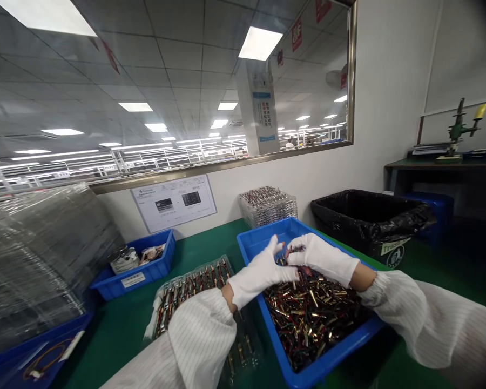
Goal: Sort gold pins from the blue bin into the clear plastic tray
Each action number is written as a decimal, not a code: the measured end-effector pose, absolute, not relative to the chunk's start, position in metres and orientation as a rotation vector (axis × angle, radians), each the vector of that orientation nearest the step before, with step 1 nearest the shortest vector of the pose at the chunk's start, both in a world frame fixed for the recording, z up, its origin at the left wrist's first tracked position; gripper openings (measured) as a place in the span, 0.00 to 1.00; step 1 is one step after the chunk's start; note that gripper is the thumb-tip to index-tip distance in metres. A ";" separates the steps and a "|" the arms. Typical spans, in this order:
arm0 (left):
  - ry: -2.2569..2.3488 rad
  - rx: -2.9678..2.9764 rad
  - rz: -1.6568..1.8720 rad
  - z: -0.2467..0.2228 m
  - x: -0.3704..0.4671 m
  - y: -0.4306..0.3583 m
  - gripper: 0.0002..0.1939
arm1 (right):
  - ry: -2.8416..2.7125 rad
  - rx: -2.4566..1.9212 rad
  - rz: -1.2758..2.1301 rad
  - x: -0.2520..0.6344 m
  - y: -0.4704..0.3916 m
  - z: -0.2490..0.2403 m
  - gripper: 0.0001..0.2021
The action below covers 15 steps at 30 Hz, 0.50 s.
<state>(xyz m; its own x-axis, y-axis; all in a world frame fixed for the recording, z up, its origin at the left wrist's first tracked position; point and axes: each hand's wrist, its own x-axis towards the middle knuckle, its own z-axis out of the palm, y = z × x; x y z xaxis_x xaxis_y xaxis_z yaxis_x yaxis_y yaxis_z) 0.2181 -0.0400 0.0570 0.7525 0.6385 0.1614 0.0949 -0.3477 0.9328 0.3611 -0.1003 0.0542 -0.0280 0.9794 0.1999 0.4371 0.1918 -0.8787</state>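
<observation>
My left hand [263, 274], in a white glove with bare fingertips, is over the near-left part of a blue bin [281, 354]. Its thumb and fingers are apart, with nothing visible between them. Beside it, my right hand [322, 258], gloved the same way, has its fingers curled over a few small wired parts [295, 249] with reddish leads. Below both hands lies a heap of small brass-coloured metal parts with thin wires [311, 308]. A clear plastic tray [249, 316] with rows of similar parts sits left of the bin, partly hidden by my left sleeve.
Stacked filled trays [267, 208] stand behind the bin against the wall. A black-lined trash bin [368, 219] is at the right. On the left are a small blue box [133, 278] and a tall stack of clear trays [36, 265]. An instruction sheet [174, 202] hangs on the wall.
</observation>
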 end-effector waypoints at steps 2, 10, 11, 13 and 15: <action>0.487 1.939 0.585 0.051 0.226 -0.043 0.45 | -1.581 -1.286 0.773 0.355 -0.100 0.062 0.06; 0.402 1.810 0.797 0.058 0.257 -0.041 0.10 | -1.226 -1.141 0.610 0.347 -0.084 0.075 0.06; 0.471 1.768 0.851 0.062 0.259 -0.039 0.08 | -1.124 -1.147 0.580 0.349 -0.081 0.075 0.09; 0.601 1.644 0.967 0.072 0.262 -0.033 0.06 | -0.923 -1.179 0.545 0.351 -0.074 0.073 0.16; 0.664 1.530 1.035 0.085 0.267 -0.028 0.07 | -0.820 -1.210 0.590 0.350 -0.068 0.069 0.24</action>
<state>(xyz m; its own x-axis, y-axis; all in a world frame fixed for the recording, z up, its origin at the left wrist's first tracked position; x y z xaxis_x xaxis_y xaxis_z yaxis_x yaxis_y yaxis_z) 0.2671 -0.0283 0.0854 0.4576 0.8518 0.2551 -0.1228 -0.2236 0.9669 0.3505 -0.0682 0.0694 0.5871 0.7758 0.2313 0.0273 0.2665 -0.9634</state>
